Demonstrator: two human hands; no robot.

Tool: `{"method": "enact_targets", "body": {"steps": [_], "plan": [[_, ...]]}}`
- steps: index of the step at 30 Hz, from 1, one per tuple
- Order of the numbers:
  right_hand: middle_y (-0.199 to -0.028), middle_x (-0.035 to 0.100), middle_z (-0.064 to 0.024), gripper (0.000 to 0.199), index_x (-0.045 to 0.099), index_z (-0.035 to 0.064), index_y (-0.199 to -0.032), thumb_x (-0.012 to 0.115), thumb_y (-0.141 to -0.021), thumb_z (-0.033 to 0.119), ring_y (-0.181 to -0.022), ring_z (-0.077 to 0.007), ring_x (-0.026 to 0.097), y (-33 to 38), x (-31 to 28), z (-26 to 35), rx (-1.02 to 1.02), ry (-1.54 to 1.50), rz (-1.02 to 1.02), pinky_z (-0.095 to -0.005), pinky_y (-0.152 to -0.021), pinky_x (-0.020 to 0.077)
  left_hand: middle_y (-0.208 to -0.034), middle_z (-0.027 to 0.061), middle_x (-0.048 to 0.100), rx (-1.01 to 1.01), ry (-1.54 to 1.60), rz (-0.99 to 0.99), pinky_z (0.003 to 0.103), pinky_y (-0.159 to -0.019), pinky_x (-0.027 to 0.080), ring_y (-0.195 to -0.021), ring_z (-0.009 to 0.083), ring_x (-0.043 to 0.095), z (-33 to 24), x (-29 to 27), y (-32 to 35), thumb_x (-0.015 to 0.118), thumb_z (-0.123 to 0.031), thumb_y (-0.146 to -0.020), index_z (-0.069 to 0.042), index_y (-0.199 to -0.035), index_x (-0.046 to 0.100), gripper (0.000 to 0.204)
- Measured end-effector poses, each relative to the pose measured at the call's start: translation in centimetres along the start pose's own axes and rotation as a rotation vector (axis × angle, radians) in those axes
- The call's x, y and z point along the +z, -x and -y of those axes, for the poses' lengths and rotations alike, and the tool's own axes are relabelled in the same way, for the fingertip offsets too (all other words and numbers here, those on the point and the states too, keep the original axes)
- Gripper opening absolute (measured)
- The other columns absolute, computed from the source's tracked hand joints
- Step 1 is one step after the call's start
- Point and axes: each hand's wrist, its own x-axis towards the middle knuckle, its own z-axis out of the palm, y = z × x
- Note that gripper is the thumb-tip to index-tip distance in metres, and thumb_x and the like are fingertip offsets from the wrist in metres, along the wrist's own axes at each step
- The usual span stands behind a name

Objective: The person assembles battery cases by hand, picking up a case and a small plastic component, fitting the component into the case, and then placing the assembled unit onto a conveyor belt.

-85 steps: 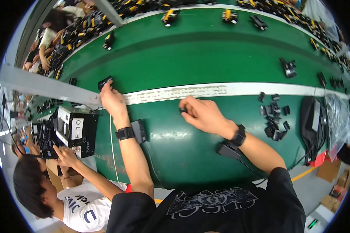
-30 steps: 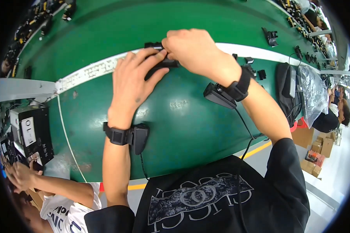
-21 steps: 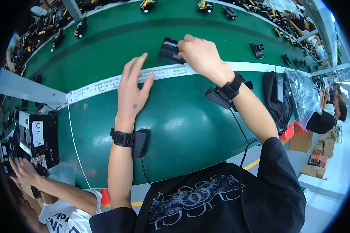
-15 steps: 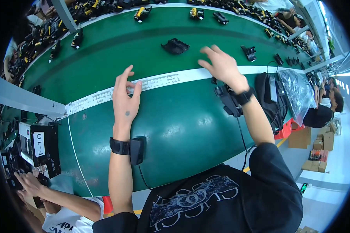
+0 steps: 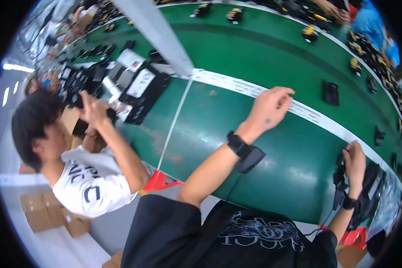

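Note:
My left hand [image 5: 270,108] hovers by the white strip along the bench edge, its fingers loosely bent and a gap showing beside the thumb. Nothing shows in it. Farther right, my right hand [image 5: 355,164] is near the same strip, fingers slightly bent and apart from the thumb, also without a visible object. A black strap with a small black box [image 5: 252,159] sits on my left wrist; a black device [image 5: 339,181] is beside my right wrist. Beyond the strip, a black plastic housing [image 5: 330,93] lies on the green surface, apart from both hands.
At left, a person in a white shirt [image 5: 96,176] works beside a black-and-white machine [image 5: 140,87]. A grey post [image 5: 158,35] rises from the bench edge. Black-and-yellow parts [image 5: 235,15] lie on the far green surface. A black bag [image 5: 371,190] and clear plastic [image 5: 391,196] sit at right.
The view has turned left, bringing the neighbouring person and post more into sight. My right hand has drawn back from above the far green surface to the bench edge. My left fingers are more bent.

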Motion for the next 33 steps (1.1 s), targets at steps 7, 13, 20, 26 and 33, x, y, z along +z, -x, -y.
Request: {"method": "enact_targets", "body": {"steps": [7,13,20,26,33], "plan": [[-0.077,0.066,-0.0046,0.016,0.061,0.0037,-0.106,0.075,-0.102,0.010,-0.068,-0.0083,0.063,-1.0,2.2,12.7,-0.159,-0.584,0.185,-0.0263,-0.061,0.0478,-0.097,0.0102,0.077,-0.077,0.116,-0.074,0.035,-0.074,0.057,-0.081,0.0188,0.073,0.7,-0.1,-0.6,0.069,-0.012,-0.104,-0.002,-0.119,0.075,0.020],[-0.086,0.074,-0.0063,0.015,0.061,-0.0001,-0.106,0.071,-0.107,0.012,-0.076,-0.0099,0.069,-4.3,12.2,19.7,-0.088,-1.086,0.238,-0.0241,-0.069,0.0537,-0.089,0.0083,0.076,-0.257,0.289,-0.582,0.030,-0.073,0.056,-0.080,0.0146,0.071,1.2,3.2,-3.4,0.065,-0.020,-0.110,-0.001,-0.113,0.073,0.022],[-0.094,0.072,-0.0048,0.012,0.058,0.0015,-0.120,0.061,-0.109,0.001,-0.079,-0.0079,0.066,-4.6,13.6,16.9,-0.175,-1.086,0.219,-0.0231,-0.061,0.0472,-0.087,0.0084,0.074,-0.280,0.272,-0.333,0.030,-0.070,0.054,-0.077,0.0125,0.068,0.5,4.5,-3.9,0.067,-0.015,-0.107,0.002,-0.110,0.072,0.018],[-0.105,0.072,-0.0080,0.030,0.056,-0.0011,-0.134,0.056,-0.106,-0.009,-0.087,-0.0113,0.068,-3.7,13.6,16.9,-0.069,-1.155,0.170,-0.0250,-0.071,0.0507,-0.088,0.0118,0.072,-0.210,0.206,-0.200,0.034,-0.067,0.053,-0.071,0.0194,0.067,-0.3,5.1,-3.0,0.069,-0.012,-0.104,0.003,-0.106,0.069,0.016],[-0.106,0.074,-0.0100,0.022,0.060,-0.0035,-0.124,0.057,-0.103,-0.008,-0.096,-0.0137,0.071,-3.7,13.6,15.5,-0.088,-1.000,0.306,-0.0274,-0.080,0.0546,-0.087,0.0127,0.070,-0.205,0.225,-0.192,0.037,-0.066,0.052,-0.070,0.0244,0.067,-0.4,4.7,-2.6,0.068,-0.010,-0.103,0.003,-0.103,0.069,0.013]]}}
